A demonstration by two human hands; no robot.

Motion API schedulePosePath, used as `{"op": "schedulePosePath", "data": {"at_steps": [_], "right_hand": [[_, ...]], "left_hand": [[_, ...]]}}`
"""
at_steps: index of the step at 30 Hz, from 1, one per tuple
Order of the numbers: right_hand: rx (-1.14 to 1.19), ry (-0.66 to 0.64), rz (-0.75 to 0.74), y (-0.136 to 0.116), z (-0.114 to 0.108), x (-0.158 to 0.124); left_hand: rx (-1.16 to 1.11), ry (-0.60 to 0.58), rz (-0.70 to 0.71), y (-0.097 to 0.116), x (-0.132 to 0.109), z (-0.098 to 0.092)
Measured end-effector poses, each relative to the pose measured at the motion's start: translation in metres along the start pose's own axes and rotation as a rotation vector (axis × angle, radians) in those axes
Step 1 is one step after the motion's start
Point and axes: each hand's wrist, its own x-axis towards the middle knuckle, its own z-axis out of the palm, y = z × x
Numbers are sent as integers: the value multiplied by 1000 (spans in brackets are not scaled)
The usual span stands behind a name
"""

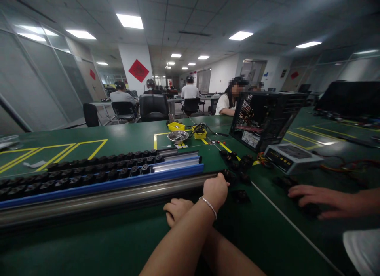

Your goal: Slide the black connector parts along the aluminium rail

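Observation:
My forearms cross over the green table. My left hand (pixel 216 189), with a bracelet at the wrist, is closed at the right end of a long grey metal tube (pixel 127 187); what its fingers hold is hidden. Below and left of it, my right hand (pixel 179 211) has curled fingers by the near edge of the tube, and I cannot make out anything in them. Just right of my left hand lie small black parts (pixel 241 196). Beyond the tube run blue rails (pixel 178 169) with rows of black knob-like pieces (pixel 113 174).
A co-worker's hand (pixel 326 200) rests over black parts at the right. Past it stand a power supply (pixel 292 158) and an open computer case (pixel 264 121). A metal bowl (pixel 178 136) and yellow trays (pixel 176 126) sit farther back. Another person (pixel 227 101) sits across the table.

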Motion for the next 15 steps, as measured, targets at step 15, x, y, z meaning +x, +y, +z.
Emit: {"op": "schedulePosePath", "data": {"at_steps": [15], "right_hand": [[-179, 215, 23, 6, -16, -2]], "left_hand": [[-11, -135, 195, -8, -10, -17]]}}
